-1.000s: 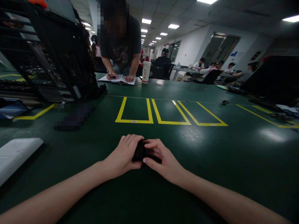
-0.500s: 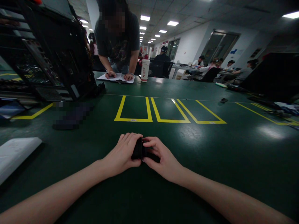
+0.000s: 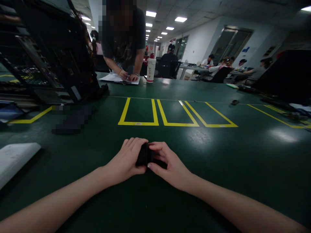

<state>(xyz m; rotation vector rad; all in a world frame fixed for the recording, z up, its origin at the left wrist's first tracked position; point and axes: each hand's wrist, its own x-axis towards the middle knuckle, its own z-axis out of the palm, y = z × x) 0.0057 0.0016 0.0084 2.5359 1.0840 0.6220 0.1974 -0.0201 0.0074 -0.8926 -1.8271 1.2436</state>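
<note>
A small black round object (image 3: 143, 156) is held between my two hands, low over the green table (image 3: 179, 145). My left hand (image 3: 130, 157) wraps round its left side, fingers over the far side and thumb at the near side. With curved fingers, my right hand (image 3: 167, 163) grips the right rim of the same object, thumb near and fingertips far. The object's details are lost in its dark colour and behind my fingers.
Yellow tape outlines (image 3: 138, 123) lie beyond my hands. At the left stand an open black computer case (image 3: 55, 55) and a white box (image 3: 14, 160). Across the table a person (image 3: 123, 38) leans over papers (image 3: 111, 77) beside a white cup (image 3: 151, 69).
My hands have hardly moved, still round the black object. The view has shifted slightly. The person across the table has moved the writing hand over the papers.
</note>
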